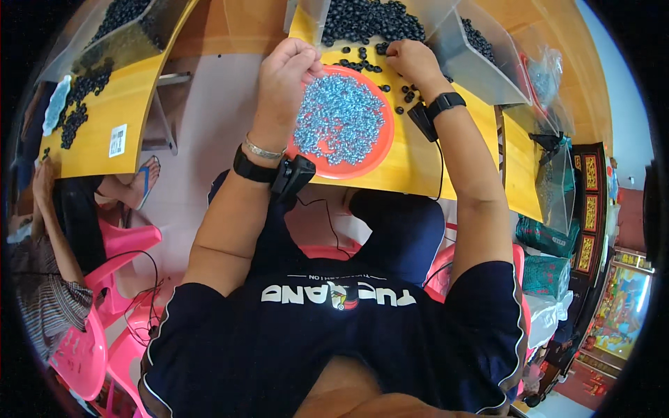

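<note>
My left hand [296,64] is closed in a pinch above the upper left rim of a round red tray [387,139]; what it holds, if anything, is too small to make out. Inside that tray lie many small shiny silver pieces [341,118]. Past the tray's upper right edge, my right hand [416,63] rests low over the yellow table [418,164], its fingers curled together beside a few loose black round pieces [382,49]. Its fingertips partly hide what is in them. More black pieces [369,21] are heaped at the far side.
A clear bin [498,66] with black pieces stands at the right. On the left, another yellow table [104,143] carries black pieces and a clear bin; a person's hand [43,177] is at its edge. Pink plastic chairs [83,348] stand at lower left.
</note>
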A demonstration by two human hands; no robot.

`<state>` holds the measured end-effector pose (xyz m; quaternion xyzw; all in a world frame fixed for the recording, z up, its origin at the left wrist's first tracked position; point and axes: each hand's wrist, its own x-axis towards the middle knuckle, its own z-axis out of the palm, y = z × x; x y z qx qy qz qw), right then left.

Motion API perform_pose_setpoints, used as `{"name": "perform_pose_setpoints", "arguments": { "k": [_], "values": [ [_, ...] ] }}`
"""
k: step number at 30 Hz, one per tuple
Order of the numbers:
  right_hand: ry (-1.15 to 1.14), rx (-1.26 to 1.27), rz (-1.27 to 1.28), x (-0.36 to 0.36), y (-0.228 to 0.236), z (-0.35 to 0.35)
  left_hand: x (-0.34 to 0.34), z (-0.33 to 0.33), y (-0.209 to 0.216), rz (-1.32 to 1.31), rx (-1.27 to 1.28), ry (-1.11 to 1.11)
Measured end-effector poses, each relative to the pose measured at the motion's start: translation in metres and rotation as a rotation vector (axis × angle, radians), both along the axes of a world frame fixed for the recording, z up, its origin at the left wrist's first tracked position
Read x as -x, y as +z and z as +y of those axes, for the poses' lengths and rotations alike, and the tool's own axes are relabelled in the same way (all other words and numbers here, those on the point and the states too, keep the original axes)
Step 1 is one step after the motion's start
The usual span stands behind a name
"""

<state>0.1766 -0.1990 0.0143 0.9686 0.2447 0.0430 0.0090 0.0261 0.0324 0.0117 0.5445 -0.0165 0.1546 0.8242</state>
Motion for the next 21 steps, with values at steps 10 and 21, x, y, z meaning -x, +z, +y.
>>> {"name": "perform_pose_setpoints", "arguments": {
  "k": [10, 21],
  "values": [
    [0.158, -0.134, -0.112, 0.033, 0.024, 0.005, -0.002, 0.005, 0.000, 0.008, -0.141, -0.020],
    [0.382, -0.201, 0.180, 0.154, 0.029, 0.032, -0.004, 0.001, -0.009, 0.002, -0.073, -0.019]
  ]
}}
